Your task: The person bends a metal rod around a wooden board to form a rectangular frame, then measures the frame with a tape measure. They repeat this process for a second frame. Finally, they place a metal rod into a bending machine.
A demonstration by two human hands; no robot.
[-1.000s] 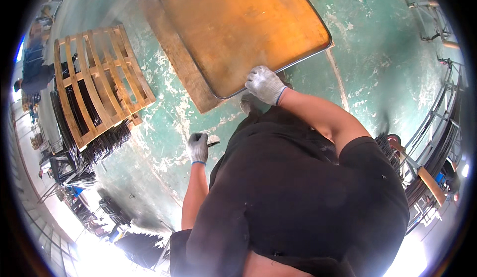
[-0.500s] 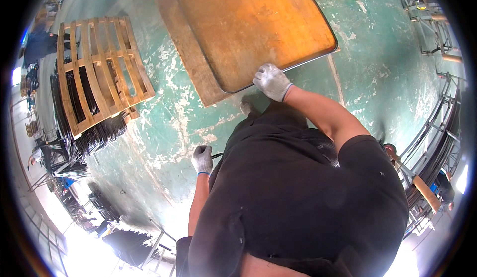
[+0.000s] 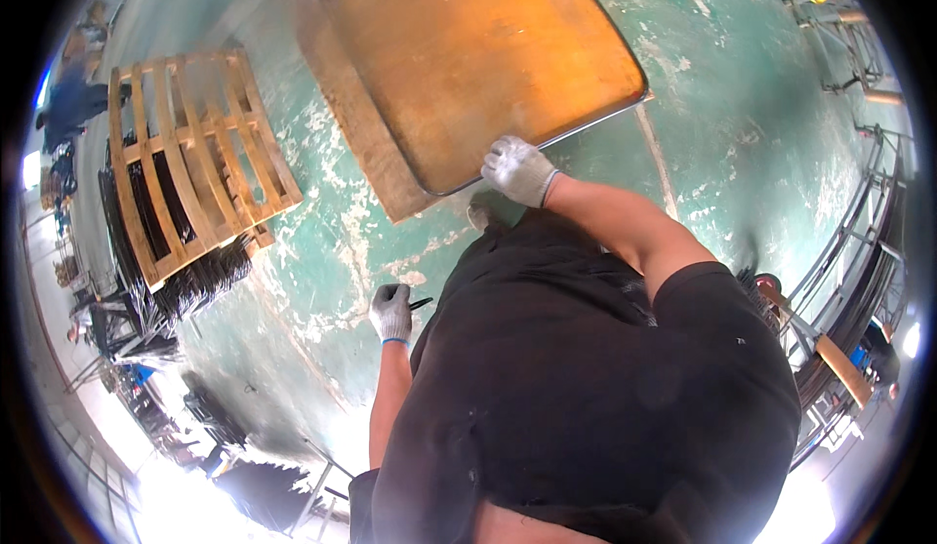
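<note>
A thin dark bent frame (image 3: 597,122) with rounded corners lies on a worn orange-brown board (image 3: 488,56) ahead of me. Closed round the frame's near edge is my right hand (image 3: 520,170), in a whitish knitted glove. Down at my left side, away from the board, my left hand (image 3: 390,312) is closed too, in a grey-white glove. A short black pen-like stick (image 3: 421,304) pokes out of its fingers toward my body. The glove hides the rest of the stick, and its exact kind is unclear.
At the left a wooden pallet (image 3: 195,168) rests on bundles of thin black rods (image 3: 210,281). Metal racks with long dark strips (image 3: 859,300) line the right side. A person in dark clothes (image 3: 73,105) is at the far left. The floor (image 3: 322,232) is worn green.
The board and frame have shifted slightly left and down in view, with my right hand still on the near edge. More of the black stick shows beside my left hand.
</note>
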